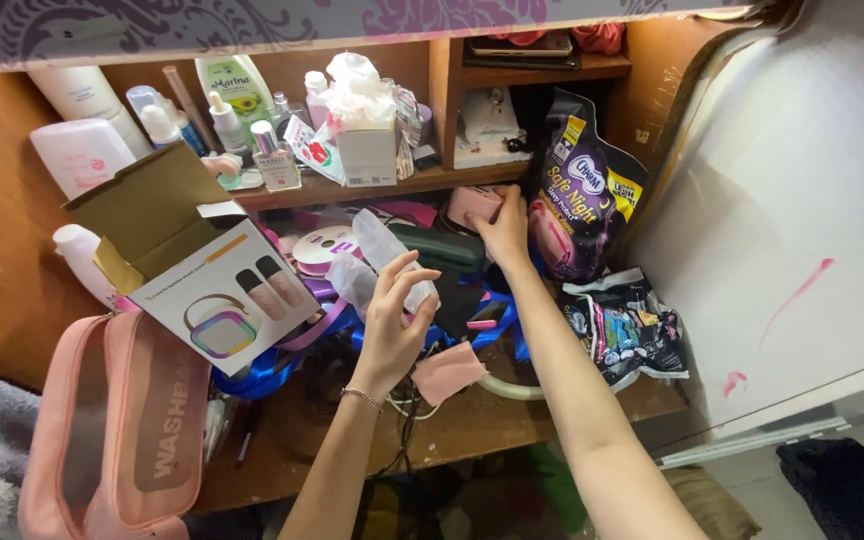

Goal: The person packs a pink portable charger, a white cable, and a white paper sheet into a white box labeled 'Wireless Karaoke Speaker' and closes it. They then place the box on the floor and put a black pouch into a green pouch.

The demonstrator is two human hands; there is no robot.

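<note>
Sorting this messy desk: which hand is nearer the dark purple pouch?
Right hand, just left of the pouch. Left hand is lower and farther left, holding clear plastic.

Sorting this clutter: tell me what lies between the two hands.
In the head view, a dark green case lies between the left hand and right hand.

Soft, even indoor light is falling from the near side, brightening the white panel (802,200) at right almost to glare, while the far shelf (542,70) recesses are sinking into shadow, straight edges are bowing toward the frame's borders, and the left hand (392,320) is blurring slightly.
</note>
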